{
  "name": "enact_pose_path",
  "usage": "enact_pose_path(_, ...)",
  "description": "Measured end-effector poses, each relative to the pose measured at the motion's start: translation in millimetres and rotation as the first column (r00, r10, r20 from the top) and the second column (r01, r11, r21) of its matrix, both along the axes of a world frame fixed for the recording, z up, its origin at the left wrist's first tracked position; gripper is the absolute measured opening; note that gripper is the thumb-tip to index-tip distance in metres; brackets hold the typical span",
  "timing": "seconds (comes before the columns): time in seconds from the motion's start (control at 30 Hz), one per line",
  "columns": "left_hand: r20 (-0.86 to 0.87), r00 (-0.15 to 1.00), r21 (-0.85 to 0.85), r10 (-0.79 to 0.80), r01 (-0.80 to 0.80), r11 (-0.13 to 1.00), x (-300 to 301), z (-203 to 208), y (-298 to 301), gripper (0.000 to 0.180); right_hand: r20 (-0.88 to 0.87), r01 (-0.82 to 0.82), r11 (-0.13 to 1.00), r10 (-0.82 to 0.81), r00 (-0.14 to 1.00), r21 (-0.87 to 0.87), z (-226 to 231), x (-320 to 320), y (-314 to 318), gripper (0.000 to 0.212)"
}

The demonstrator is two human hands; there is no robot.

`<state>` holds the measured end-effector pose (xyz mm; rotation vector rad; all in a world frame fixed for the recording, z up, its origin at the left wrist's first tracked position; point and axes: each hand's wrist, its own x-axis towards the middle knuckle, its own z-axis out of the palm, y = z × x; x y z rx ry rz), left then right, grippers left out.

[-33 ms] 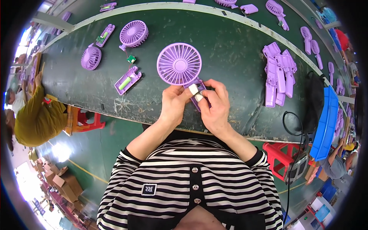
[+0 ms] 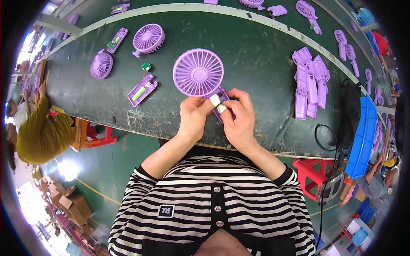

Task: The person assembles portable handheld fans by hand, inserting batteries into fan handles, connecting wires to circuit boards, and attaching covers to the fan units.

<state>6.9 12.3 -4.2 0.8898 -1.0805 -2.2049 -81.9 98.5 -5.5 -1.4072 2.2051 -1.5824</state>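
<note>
Worktop (image 2: 265, 55), dark green and scuffed; its worn near edge passes under both forearms, and a pale strip (image 2: 183, 7) bounds the far side.

Task item: handheld fan of purple plastic with a round, slatted head (image 2: 198, 73), held centrally, just inside the near edge. Head points away from the person; whether it rests on the surface cannot be told.

Left hand (image 2: 192, 118): grip closed on the fan's handle (image 2: 221, 92) just below the head, thumb tip in a white cover. Right hand (image 2: 240, 121): grip pinching the same handle from the right, its thumb likewise covered. Fingers hide most of the handle.

Left of the fan: a second purple fan head (image 2: 148, 39), near a small green circuit board (image 2: 146, 66), and an open purple half-shell (image 2: 147, 87) bearing a light-green cylinder (image 2: 139, 93).

Right: a wide bare stretch of green runs to a pile of purple plastic casings (image 2: 301, 94). Beyond it, a blue plastic bin (image 2: 362, 136) borders the right end.
</note>
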Motion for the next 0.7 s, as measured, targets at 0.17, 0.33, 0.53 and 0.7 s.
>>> enact_pose_path(0.17,-0.017,0.996,-0.254,0.085,-0.086,0.963,3,-3,6,0.031,0.532,-0.013,0.997,-0.03,0.846,0.078,14,0,-5,0.006)
enact_pose_path(0.33,-0.075,0.992,-0.276,0.101,-0.118,0.954,4,1,6,0.032,-0.125,0.167,0.965,-0.144,0.982,0.203,18,-6,-2,0.014)
enact_pose_path(0.53,-0.008,0.998,-0.279,-0.056,0.052,0.959,14,-3,-1,0.022,0.262,0.059,0.964,-0.129,0.956,0.259,27,-13,0,0.037)
enact_pose_path(0.7,0.004,0.996,-0.093,-0.089,0.089,0.992,10,6,-5,0.02,0.453,-0.071,0.996,0.035,0.891,0.062,20,-12,1,0.056)
